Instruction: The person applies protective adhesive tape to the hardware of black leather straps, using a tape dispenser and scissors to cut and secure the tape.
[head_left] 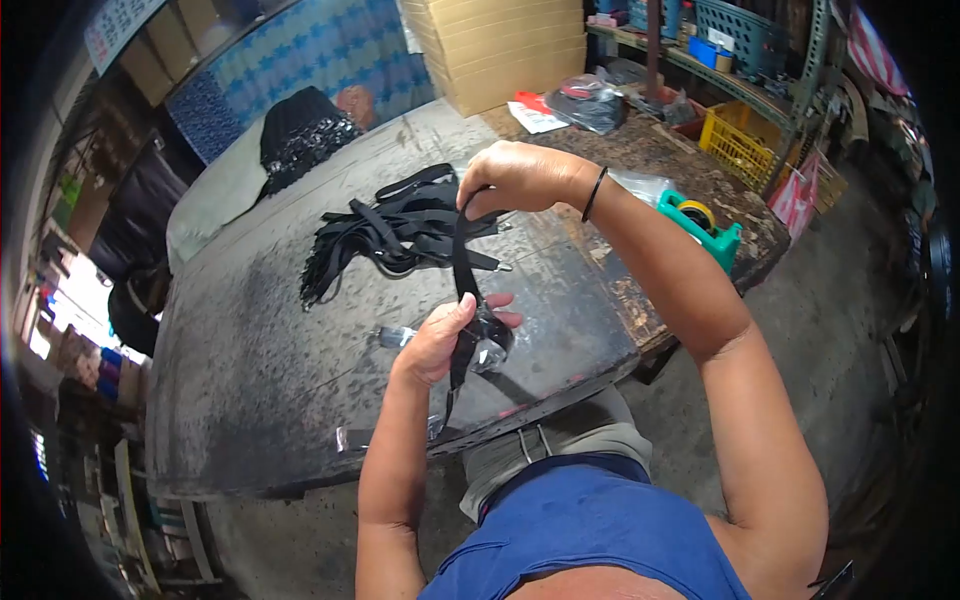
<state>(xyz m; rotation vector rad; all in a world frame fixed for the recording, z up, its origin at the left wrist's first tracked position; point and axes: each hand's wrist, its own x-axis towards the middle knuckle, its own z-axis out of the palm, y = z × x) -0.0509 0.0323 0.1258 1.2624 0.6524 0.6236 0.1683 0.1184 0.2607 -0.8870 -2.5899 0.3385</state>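
My right hand (515, 178) is raised over the table and pinches the upper end of a black strap (462, 255), which hangs taut below it. Lower down, my left hand (440, 335) grips the same strap, thumb across the front and fingers behind. Black folds and a shiny clear plastic piece (488, 355) bunch at that hand, and a loose end dangles toward the table edge. Beyond my hands lies a heap of black straps (400, 230), some with metal clips at their ends. A small clear packet (396, 337) lies beside my left hand.
The worn grey table (250, 370) ends close to my body. Another clear packet (355, 438) lies near its front edge. At the right stands a green tape dispenser (715, 238). Toward the back are a black bundle (305, 135), plastic bags (590, 100) and a cardboard stack (500, 50).
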